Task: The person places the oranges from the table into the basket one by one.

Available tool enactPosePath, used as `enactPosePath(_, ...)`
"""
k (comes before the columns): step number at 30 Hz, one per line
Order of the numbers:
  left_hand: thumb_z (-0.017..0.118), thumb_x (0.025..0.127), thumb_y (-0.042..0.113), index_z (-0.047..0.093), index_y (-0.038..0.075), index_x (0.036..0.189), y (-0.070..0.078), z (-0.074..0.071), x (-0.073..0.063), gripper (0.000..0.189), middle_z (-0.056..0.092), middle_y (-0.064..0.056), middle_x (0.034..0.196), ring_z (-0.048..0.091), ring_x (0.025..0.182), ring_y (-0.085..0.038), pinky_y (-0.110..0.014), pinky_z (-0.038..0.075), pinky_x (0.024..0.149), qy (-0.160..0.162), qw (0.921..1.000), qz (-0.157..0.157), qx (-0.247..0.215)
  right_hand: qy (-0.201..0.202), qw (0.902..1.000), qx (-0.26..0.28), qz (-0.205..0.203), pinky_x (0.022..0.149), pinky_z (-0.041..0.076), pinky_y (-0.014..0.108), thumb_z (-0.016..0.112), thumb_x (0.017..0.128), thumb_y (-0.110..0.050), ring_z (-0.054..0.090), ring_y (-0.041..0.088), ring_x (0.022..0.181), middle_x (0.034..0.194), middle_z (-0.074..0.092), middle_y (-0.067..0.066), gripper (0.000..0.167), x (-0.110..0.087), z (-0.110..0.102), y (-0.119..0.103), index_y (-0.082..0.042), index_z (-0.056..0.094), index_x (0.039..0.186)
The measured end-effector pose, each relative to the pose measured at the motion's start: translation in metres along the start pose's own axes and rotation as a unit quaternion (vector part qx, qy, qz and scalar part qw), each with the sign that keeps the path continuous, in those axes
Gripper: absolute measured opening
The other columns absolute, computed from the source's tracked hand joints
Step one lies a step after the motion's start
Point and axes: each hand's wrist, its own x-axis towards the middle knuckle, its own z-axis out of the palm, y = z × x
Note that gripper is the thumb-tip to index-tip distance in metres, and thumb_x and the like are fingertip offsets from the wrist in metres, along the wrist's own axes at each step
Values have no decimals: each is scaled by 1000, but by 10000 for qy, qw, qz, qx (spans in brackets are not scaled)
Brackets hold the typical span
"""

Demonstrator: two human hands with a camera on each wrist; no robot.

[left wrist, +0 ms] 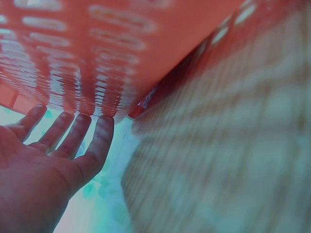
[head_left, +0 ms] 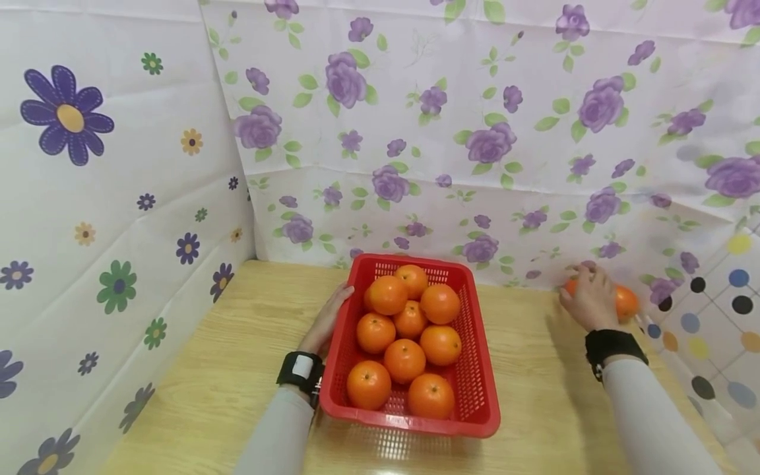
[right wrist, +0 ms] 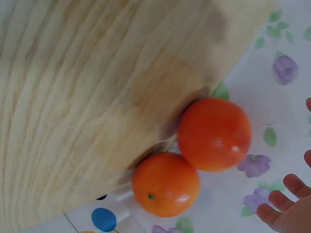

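A red plastic basket holds several oranges in the head view. My left hand lies along its left side; in the left wrist view the fingers are extended, their tips at the slotted basket wall. At the table's back right corner, my right hand reaches over two loose oranges and partly covers them in the head view. The right wrist view shows one orange beside another orange, with the right fingertips spread and apart from both.
The basket stands on a light wood-grain table. A white cloth with purple flowers hangs along the back edge. Another flowered cloth closes the left side, and a dotted cloth the right.
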Motion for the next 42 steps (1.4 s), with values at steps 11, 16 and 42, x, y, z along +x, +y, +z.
enactPosePath(11, 49, 106, 50, 35, 24, 160, -2, 0, 1, 61, 45, -12, 155, 47, 138, -31, -51, 44, 112, -4, 10000, 68, -18, -506, 9983, -194, 200, 112, 15, 76, 66, 97, -22, 20, 70, 129, 140, 21, 53, 71, 6, 12, 37, 17, 29, 143)
enactPosePath(16, 50, 106, 50, 34, 23, 160, -2, 0, -1, 62, 45, -12, 156, 48, 138, -30, -52, 42, 113, -8, 10000, 83, -35, -581, 9981, -2, 212, 102, 26, 76, 70, 96, -22, 27, 67, 122, 137, 25, 50, 66, 2, 22, 50, 9, 33, 141)
enactPosePath(42, 48, 108, 48, 33, 23, 161, -1, 1, -2, 61, 43, -11, 158, 45, 141, -30, -53, 40, 115, -122, 9998, 171, -60, -624, 9980, -47, 11, 103, 26, 77, 70, 86, -11, 24, 70, 124, 143, 20, 47, 71, 8, 41, 62, 9, 33, 143)
